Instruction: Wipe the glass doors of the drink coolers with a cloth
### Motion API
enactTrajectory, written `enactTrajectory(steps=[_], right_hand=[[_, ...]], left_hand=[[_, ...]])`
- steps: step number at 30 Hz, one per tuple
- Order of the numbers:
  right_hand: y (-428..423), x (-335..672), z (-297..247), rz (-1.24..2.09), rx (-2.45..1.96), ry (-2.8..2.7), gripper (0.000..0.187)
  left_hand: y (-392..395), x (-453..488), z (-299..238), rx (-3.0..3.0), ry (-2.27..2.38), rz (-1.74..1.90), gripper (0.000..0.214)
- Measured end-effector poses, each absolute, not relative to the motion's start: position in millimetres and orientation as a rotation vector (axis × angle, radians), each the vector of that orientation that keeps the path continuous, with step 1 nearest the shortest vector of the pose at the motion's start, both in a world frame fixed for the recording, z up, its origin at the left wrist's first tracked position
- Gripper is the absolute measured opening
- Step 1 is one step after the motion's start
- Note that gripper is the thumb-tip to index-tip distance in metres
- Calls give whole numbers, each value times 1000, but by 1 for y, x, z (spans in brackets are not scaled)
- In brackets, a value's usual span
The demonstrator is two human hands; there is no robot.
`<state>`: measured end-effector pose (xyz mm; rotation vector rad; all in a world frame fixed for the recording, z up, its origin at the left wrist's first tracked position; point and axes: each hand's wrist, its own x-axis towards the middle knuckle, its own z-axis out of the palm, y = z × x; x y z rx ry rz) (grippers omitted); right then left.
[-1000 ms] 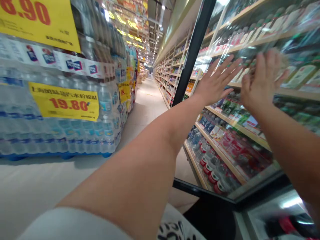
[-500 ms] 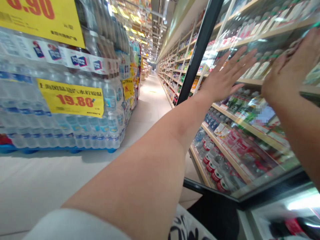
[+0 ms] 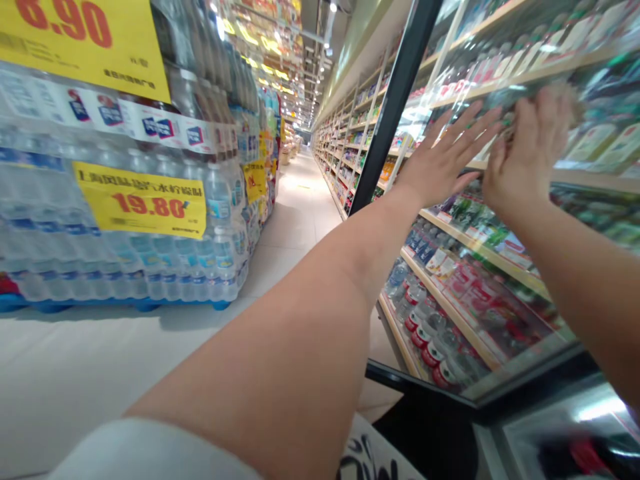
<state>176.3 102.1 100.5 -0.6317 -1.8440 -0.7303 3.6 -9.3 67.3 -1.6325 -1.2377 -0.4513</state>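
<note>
A glass door (image 3: 505,313) with a black frame (image 3: 393,117) stands swung out in front of me, reflecting shelves of bottles. My left hand (image 3: 440,163) lies flat against the glass near its left edge, fingers spread and holding nothing. My right hand (image 3: 527,153) is just to its right, also against the glass. It presses a pale, crumpled wad (image 3: 567,107), like a cloth, under its fingertips. The wad and the fingertips are smeared by motion.
Stacked shrink-wrapped water bottles (image 3: 150,220) with yellow price signs (image 3: 143,200) stand on the left. A pale tiled aisle (image 3: 295,207) runs ahead between them and long shelves (image 3: 345,143). The cooler's lower edge (image 3: 550,427) is at bottom right.
My right hand swung out to the right along the glass half a second ago and is now back beside the left hand. My left hand has stayed flat in place.
</note>
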Motion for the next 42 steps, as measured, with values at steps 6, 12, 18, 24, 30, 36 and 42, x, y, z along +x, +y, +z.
enactTrajectory(steps=[6, 12, 18, 24, 30, 36, 42], right_hand=[[140, 205, 115, -734, -669, -1753, 76], [117, 196, 108, -829, -533, -1942, 80], [104, 204, 120, -668, -761, -1784, 71], [87, 200, 109, -697, -782, -1876, 77], [103, 219, 114, -707, -783, -1806, 70], [108, 229, 126, -698, -884, -1856, 80], [99, 221, 121, -652, -865, -1742, 72]], left_hand=[[-5, 0, 67, -1659, -1179, -496, 73], [-13, 4, 67, -1607, -1241, -414, 71], [-1, 4, 63, -1643, -1191, -562, 65], [9, 2, 60, -1660, -1147, -645, 66], [12, 4, 56, -1575, -1145, -704, 64], [10, -3, 65, -1700, -1162, -589, 78], [17, -6, 67, -1665, -1186, -611, 83]])
